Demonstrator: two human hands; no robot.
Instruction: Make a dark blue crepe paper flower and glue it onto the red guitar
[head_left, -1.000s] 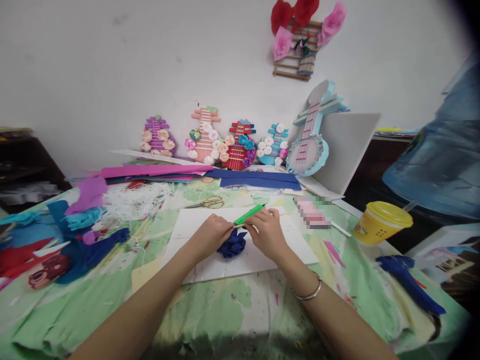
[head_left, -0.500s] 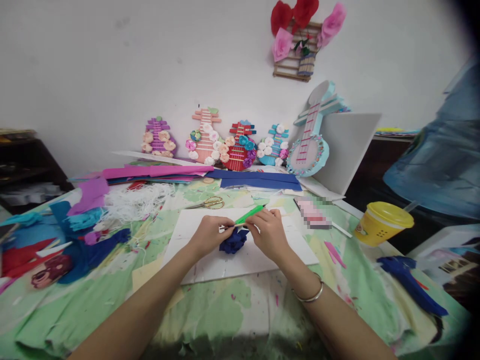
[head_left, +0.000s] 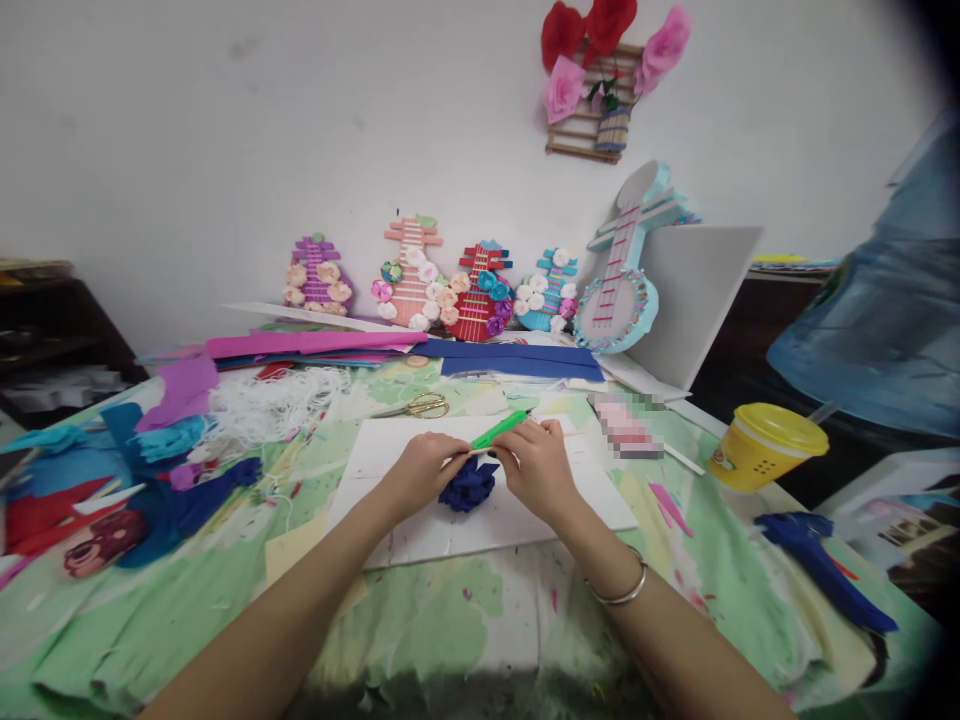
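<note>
Above the middle of the white board [head_left: 397, 545], my left hand [head_left: 424, 478] is closed in a pinch on a thin pale strip [head_left: 480, 451] that spans to the other hand. My right hand [head_left: 536, 465] is closed, its fingers around a slim green pen-like tool [head_left: 496, 430] slanting up to the right with a dark tip. Just below the fingertips is a dark blue crumpled paper flower [head_left: 466, 487]. Whether any finger touches the flower is hidden. A silver bangle circles my right wrist.
Gold-handled scissors [head_left: 426, 405] lie behind the board. Dark blue paper [head_left: 517, 360] and pink paper [head_left: 315, 343] lie farther back, before several decorated paper instruments. White string [head_left: 270, 405] and scraps cover the left. At right are a yellow lidded cup [head_left: 769, 450] and blue glue gun [head_left: 821, 570].
The blue flower has turned slightly and shows more of its ruffled petals. Both hands stay in nearly the same place.
</note>
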